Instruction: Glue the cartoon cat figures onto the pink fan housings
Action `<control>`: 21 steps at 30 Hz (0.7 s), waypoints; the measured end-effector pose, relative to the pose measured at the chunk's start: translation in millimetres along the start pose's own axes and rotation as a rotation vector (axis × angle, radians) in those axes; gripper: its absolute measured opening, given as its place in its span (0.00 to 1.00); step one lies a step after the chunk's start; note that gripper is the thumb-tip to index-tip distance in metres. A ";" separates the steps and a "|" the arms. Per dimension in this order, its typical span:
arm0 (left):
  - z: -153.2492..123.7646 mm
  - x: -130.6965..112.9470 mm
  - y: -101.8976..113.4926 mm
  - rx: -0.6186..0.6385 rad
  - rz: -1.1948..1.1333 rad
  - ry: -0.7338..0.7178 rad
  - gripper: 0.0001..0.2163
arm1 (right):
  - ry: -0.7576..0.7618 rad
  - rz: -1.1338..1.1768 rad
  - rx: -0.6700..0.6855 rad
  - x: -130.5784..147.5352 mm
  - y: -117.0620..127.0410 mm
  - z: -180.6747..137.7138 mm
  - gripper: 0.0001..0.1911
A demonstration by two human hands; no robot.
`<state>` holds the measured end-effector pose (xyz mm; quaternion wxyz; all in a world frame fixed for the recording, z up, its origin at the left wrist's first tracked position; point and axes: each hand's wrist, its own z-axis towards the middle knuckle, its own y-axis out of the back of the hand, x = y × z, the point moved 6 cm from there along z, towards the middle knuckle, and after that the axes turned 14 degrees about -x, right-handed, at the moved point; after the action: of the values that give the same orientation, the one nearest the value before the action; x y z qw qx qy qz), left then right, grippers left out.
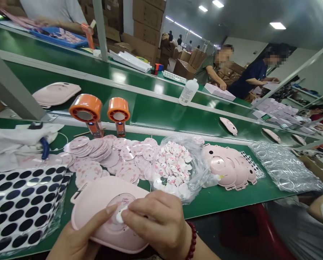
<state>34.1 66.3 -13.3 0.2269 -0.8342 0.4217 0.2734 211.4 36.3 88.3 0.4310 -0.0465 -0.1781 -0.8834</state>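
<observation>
A pink plastic shell (93, 196) with a round recess lies tilted in front of me at the table's near edge. My left hand (80, 231) grips its lower left side, thumb across the front by the recess. In the recess sits a clear disc (123, 198) with faint pink print. My right hand (158, 220), with a red bead bracelet, pinches a small white piece (120, 216) against the disc; fingers hide part of it. Just beyond, a clear bag (199, 169) holds many small white-and-pink pieces (173, 162). Printed pink discs (96, 148) lie in piles behind the shell.
Sheets of black round stickers (20, 202) lie at left. Two orange handheld fans (119, 112) stand behind the discs. Stacked pink shells (223, 166), a small glue-like bottle (211, 180) and bubble-wrap-like plastic (286, 166) are at right. A white bottle (188, 92) stands beyond; co-workers work farther back.
</observation>
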 end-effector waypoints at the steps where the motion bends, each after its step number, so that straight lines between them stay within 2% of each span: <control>1: -2.2 -2.2 0.3 -0.019 -0.013 0.027 0.36 | 0.084 -0.005 0.019 4.2 -6.1 -3.1 0.11; 3: -4.0 -5.0 3.9 -0.045 -0.065 0.067 0.41 | 0.159 -0.011 0.100 6.5 -15.9 -10.0 0.07; 5: -5.6 -7.9 7.8 -0.051 -0.114 0.054 0.43 | 0.139 0.000 0.135 5.9 -19.1 -12.7 0.06; 10: -12.8 -10.4 10.1 -0.082 -0.099 0.012 0.51 | -0.085 0.058 0.049 8.6 -18.4 -4.8 0.06; 13: -14.3 -14.7 10.2 -0.114 -0.090 -0.026 0.56 | -0.210 0.089 0.066 11.0 -22.1 -2.0 0.07; 16: -14.1 -18.4 10.2 -0.106 -0.089 -0.048 0.55 | -0.229 0.099 0.101 12.4 -22.8 -1.3 0.09; 21: -12.9 -15.5 10.2 -0.050 -0.078 -0.037 0.50 | -0.136 0.146 0.161 12.5 -19.5 -3.2 0.12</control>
<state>21.3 61.9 4.9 0.2243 -0.8503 0.3776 0.2901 188.6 36.8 83.0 0.4834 -0.0844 -0.2736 -0.8272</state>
